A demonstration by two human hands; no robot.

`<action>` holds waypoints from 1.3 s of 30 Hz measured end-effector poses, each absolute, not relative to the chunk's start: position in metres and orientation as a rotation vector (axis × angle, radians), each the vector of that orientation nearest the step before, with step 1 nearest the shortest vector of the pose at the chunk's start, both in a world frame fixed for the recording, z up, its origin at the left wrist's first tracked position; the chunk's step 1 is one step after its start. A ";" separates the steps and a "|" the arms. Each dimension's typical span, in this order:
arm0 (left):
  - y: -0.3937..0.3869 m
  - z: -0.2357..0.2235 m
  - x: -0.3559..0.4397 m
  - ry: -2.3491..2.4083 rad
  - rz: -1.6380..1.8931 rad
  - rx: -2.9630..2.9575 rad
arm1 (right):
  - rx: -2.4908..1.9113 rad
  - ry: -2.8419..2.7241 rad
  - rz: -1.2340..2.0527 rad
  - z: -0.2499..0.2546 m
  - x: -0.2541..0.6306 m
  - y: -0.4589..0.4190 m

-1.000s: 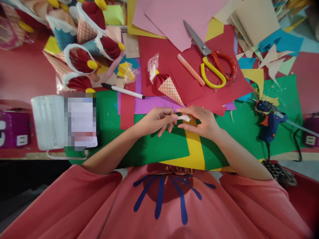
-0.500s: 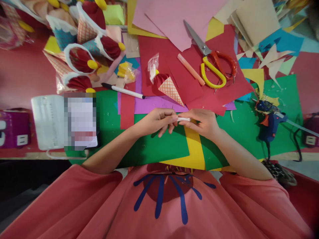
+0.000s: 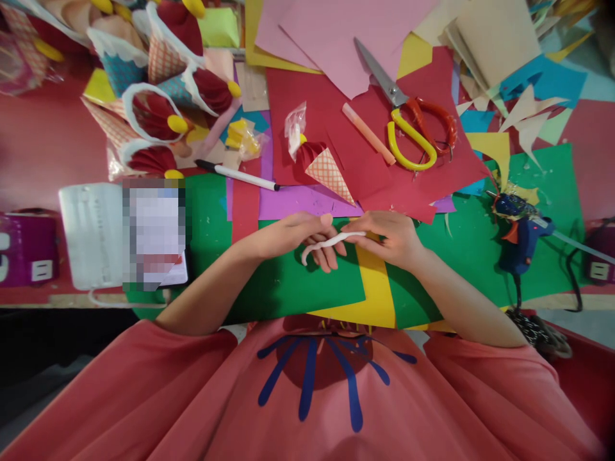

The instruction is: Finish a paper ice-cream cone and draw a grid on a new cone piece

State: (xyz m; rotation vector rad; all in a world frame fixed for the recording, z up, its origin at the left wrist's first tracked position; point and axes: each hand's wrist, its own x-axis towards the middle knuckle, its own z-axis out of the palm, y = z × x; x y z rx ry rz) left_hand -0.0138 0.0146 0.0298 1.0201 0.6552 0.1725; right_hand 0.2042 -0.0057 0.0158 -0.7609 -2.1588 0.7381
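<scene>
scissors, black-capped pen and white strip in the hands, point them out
scissors (image 3: 412, 151), head view, on the yellow handle
black-capped pen (image 3: 245, 177), head view, on the white barrel
white strip (image 3: 331, 242), head view, mid-length

The far end of the white strip (image 3: 331, 242) was hidden in the grip of the right hand (image 3: 396, 240), and the strip itself concealed parts of the fingers of the left hand (image 3: 283, 238). Coarse pixel blocks masked most of the phone (image 3: 179, 274), its screen contents being illegible. Markings on the white flat device (image 3: 91, 237) were too small to read. The left edge cut off one purple box (image 3: 29, 246); the right edge cropped another purple box (image 3: 598, 256). The top edge truncated the pink sheets (image 3: 346, 38) and several cones (image 3: 175, 32). Scraps (image 3: 571, 45) toward the upper right corner appeared blurred.
</scene>
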 end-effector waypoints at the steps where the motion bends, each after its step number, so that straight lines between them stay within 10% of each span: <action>1: 0.015 0.029 -0.014 0.673 0.208 1.029 | -0.762 -2.158 0.745 0.016 0.204 -0.006; 39: 0.000 0.023 0.001 0.876 0.446 1.181 | -0.770 -2.158 0.632 0.011 0.206 -0.005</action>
